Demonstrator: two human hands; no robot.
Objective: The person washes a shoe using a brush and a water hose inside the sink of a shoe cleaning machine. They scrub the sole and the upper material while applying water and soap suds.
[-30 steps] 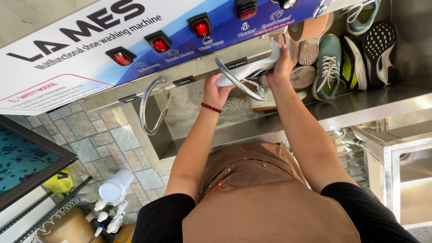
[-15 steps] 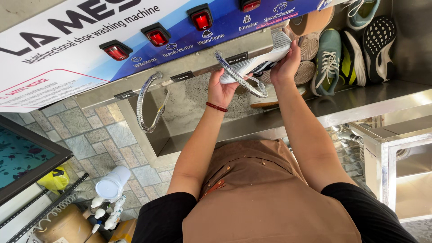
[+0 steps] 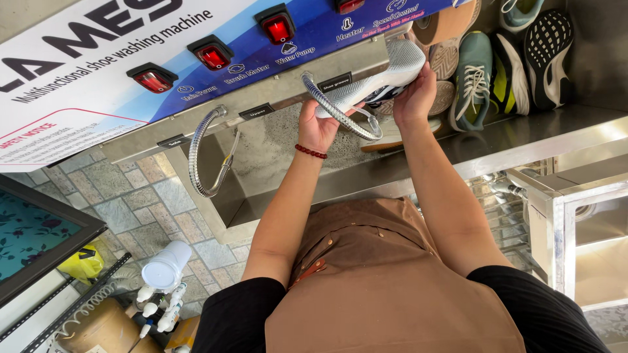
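Both my hands hold a white sneaker (image 3: 383, 75), sole turned up, over the steel basin (image 3: 261, 196) of a shoe washing machine. My left hand (image 3: 320, 127), with a red bead bracelet at the wrist, grips the shoe's near end. My right hand (image 3: 415, 98) grips its far side. A flexible metal hose (image 3: 337, 111) curves across in front of the shoe. A second metal hose (image 3: 203, 153) hangs at the basin's left. The machine's blue panel (image 3: 314, 33) with red switches runs just above my hands.
Several sneakers (image 3: 477, 72) lie on the steel counter (image 3: 556, 131) to the right. A steel frame and shelf (image 3: 562, 222) stand at right. On the stone-tiled floor at lower left are spray bottles (image 3: 163, 287), a yellow bag (image 3: 78, 265) and a dark-framed board (image 3: 33, 242).
My hands and the sneaker have stayed at the hose; the shoe has tilted so that more of its sole faces up. The view has shifted slightly.
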